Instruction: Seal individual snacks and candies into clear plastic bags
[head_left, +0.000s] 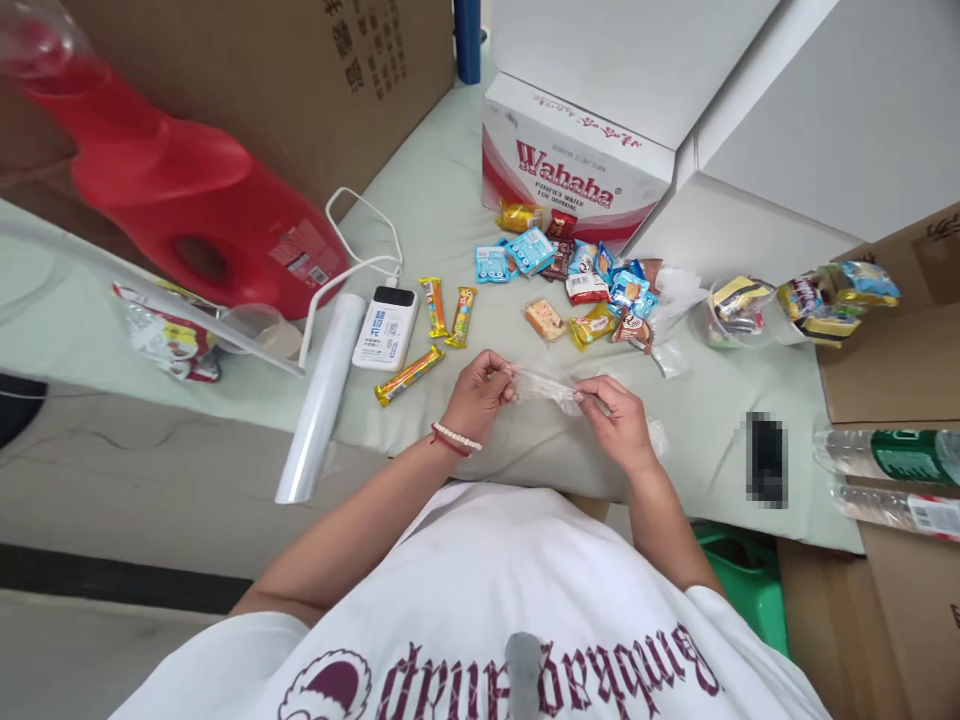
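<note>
A clear plastic bag (pixel 546 386) is stretched between my two hands over the front of the table. My left hand (pixel 480 395), with a beaded bracelet at the wrist, pinches one end. Its other end is gripped by the thumb and fingers of my right hand (pixel 616 415). Just beyond lie a pale biscuit pack (pixel 544 319), a yellow snack pack (pixel 592 327) and a pile of small blue, red and brown packets (pixel 589 268). Left of my left hand are yellow-wrapped bars (pixel 409 376).
A white power bank (pixel 385 328) with a cable and a clear plastic roll (pixel 322 400) lie left, by a big red jug (pixel 202 200). A Wahaha carton (pixel 570 160) stands behind. Snack-filled cups (pixel 739 310), a blurred dark object (pixel 766 460) and bottles (pixel 892 455) are right.
</note>
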